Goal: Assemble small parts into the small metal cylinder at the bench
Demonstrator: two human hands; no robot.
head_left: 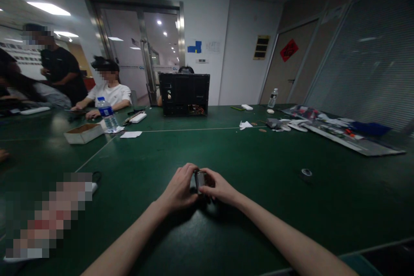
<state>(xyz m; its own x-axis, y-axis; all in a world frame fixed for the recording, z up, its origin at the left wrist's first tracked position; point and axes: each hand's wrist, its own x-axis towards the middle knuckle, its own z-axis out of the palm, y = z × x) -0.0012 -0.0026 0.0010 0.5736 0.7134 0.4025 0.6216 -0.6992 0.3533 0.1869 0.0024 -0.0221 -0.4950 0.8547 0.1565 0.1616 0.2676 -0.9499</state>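
My left hand and my right hand meet over the green table in front of me. Both are closed round one small grey metallic object, which shows between the fingertips. I cannot make out what the object is. Both forearms stretch back toward the camera along the table top.
A small dark roll lies to the right. Further back stand a black open computer case, a water bottle, a shallow box and flat parts and tools. Other people sit and stand at the far left.
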